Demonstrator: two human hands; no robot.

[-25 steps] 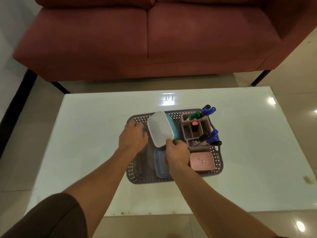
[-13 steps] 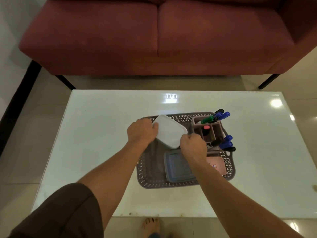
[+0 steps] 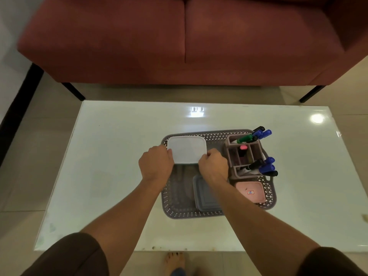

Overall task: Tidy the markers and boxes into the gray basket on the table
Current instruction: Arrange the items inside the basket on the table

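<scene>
table: white glossy rectangular tabletop is showing nothing loose on it, no markers or boxes lying outside the basket as far as visible
left hand: left hand is gripping the left edge of the white box, fingers curled closed over its rim
white box: white rounded-square plastic box with lid is sitting level in the far-left corner of the basket, held between both hands, looking seated or nearly so
basket: gray perforated plastic basket is resting mid-table, near-left area of its floor is lying bare
right hand: right hand is pinching the right edge of the white box, fingers closed on it, forearm crossing over the gray box
gray box: gray-blue flat rectangular box with lid is lying flat at the near middle of the basket, partly hidden by the right arm
organizer: mauve divided plastic pen holder is standing at the far right of the basket
markers: blue, black, green and pink markers are sticking out of the holder, tilting right
pink box: small pink flat box with sticker is lying in the near-right corner
progress: judging nearly finished, everything visible is sitting inside the basket
left to do: probably just letting go of the white box, maybe a nudge to square it
</scene>
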